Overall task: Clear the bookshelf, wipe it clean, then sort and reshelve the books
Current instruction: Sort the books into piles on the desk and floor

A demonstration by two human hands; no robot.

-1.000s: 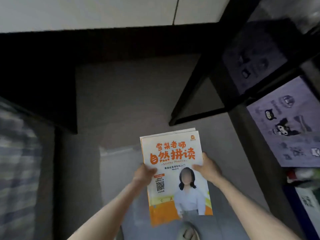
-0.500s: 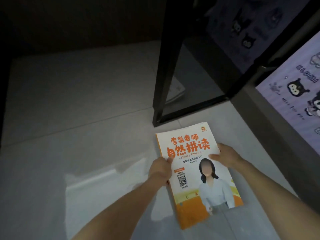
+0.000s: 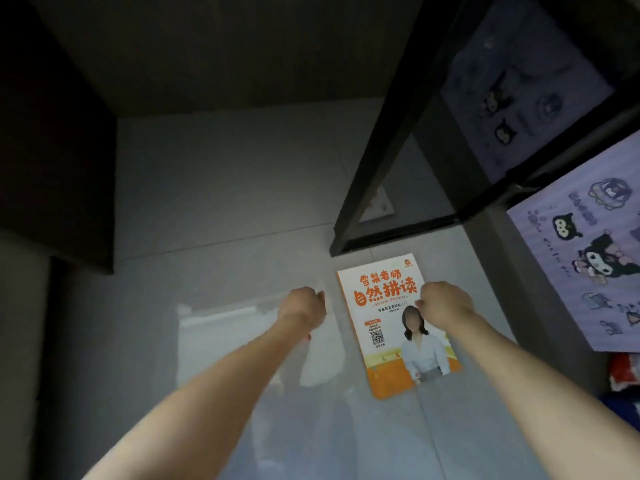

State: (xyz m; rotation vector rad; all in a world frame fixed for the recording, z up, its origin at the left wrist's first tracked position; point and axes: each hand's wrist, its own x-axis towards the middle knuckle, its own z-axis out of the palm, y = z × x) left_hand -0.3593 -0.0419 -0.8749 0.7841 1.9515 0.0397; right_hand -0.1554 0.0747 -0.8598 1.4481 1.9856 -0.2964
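An orange and white book [image 3: 391, 341] with a person on its cover lies flat on the grey floor [image 3: 225, 202], just in front of the black bookshelf frame [image 3: 374, 202]. My right hand [image 3: 445, 303] hangs over the book's upper right edge, fingertips curled down onto the cover. My left hand [image 3: 303, 311] is to the left of the book and apart from it, loosely curled and seen from behind, above a clear plastic sheet [image 3: 225, 327]. I see nothing held in it.
A purple cartoon-printed panel [image 3: 588, 258] fills the right side beside the shelf frame. A pale paper [image 3: 379, 206] lies on the floor under the frame. Dark furniture [image 3: 55, 168] stands at the left. Red and blue items [image 3: 623, 375] sit at the lower right.
The book has gone down flat onto the floor. My left hand has let go of it and moved left over the plastic sheet. My right hand stays at its right edge.
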